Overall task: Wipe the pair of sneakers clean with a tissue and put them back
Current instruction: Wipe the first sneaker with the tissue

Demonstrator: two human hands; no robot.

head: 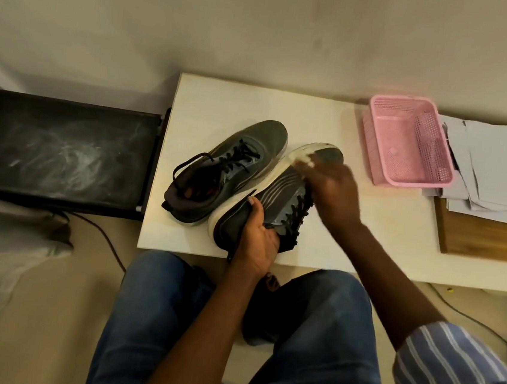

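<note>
On the white table two grey sneakers lie side by side. The right sneaker is tipped on its side; the left hand grips its heel. The blurred right hand seemingly presses a tissue near the toe, fingers curled.

At the centre, two grey knit-cloth sneakers with dull woven black laces and scuffed, matt white rubbery soles: the left sneaker and the tilted right sneaker. Both sit on a smooth, matt cream board tabletop. At 2 o'clock, a glossy pink perforated plastic basket; beside it, loose white paper sheets over a brown wood-grain board. At 9 o'clock, a black dust-smeared matt panel.
</note>
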